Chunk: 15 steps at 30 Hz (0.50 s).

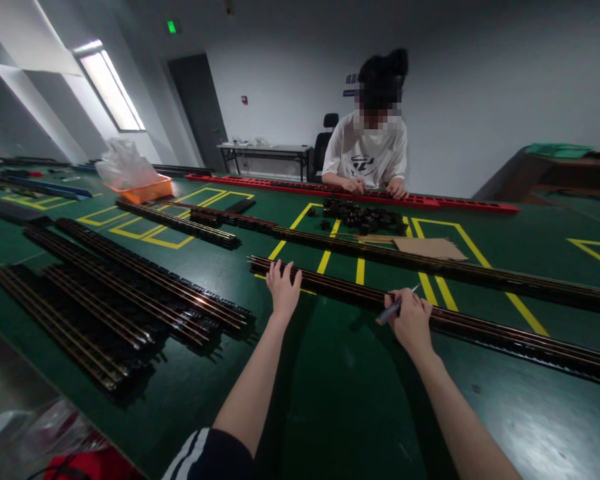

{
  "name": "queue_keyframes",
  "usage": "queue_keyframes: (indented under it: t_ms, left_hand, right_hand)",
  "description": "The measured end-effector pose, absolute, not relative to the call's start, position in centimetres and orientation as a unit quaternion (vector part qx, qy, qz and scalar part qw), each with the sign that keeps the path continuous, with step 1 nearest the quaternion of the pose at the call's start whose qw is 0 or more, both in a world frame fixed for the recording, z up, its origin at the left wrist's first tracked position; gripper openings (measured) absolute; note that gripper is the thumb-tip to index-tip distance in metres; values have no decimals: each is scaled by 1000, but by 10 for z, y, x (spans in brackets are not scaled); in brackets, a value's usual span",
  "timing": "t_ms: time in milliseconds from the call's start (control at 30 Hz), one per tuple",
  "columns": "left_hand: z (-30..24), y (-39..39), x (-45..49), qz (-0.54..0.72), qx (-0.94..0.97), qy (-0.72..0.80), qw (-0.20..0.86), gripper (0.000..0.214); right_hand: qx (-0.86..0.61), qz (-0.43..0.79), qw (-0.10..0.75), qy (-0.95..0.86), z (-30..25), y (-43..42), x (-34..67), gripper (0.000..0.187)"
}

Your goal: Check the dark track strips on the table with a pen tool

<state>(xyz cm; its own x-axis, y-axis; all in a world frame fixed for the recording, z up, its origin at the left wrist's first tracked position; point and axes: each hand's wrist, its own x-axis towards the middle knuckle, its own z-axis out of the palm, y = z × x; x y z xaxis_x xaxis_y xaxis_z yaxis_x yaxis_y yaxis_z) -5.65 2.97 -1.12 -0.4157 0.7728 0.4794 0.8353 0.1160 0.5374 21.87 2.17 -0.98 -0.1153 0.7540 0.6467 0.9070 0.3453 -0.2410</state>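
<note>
A long black track strip [340, 285] with thin copper-coloured rails lies across the green table in front of me. My left hand [283, 288] rests over it near its left end, the fingers spread and touching its top. Farther right along the same strip, my right hand [411, 319] is closed around a slim screwdriver-like tool [389, 311]. The tool's dark handle sticks out to the left of the fist, and a thin metal tip shows above the fingers. Where the right fingers meet the strip is partly hidden.
Several finished-looking track strips [130, 287] lie at the left. Beyond mine runs another long strip [480, 268], with cardboard [430, 248] and a pile of black parts [363, 215] behind it. Across the table a person [367, 147] works at a red rail [460, 203]. An orange bin [147, 190] holds plastic bags.
</note>
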Motion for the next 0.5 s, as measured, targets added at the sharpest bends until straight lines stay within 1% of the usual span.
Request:
queue_keyframes:
  t_ms: [100, 200, 333, 400, 467, 500]
  left_hand:
    - [-8, 25, -51, -396, -565, -721, 64, 32]
    - [-2, 13, -38, -412, -640, -645, 66, 23]
    - [5, -24, -6, -367, -795, -482, -4, 20]
    - [11, -49, 13, -360, -821, -443, -24, 20]
    - [16, -75, 32, -328, -850, -406, -75, 20]
    - [17, -87, 39, -291, -877, -365, -114, 21]
  right_hand:
    - [-560, -105, 356, -741, -10, 22, 219, 13]
    - [-560, -99, 361, -739, -9, 21, 218, 13]
    - [-560, -98, 359, -740, -8, 20, 218, 14]
    - [-558, -103, 360, -740, -8, 20, 217, 15]
    - [-555, -112, 366, -739, -8, 20, 218, 15]
    - [-554, -114, 367, -739, -9, 20, 218, 15]
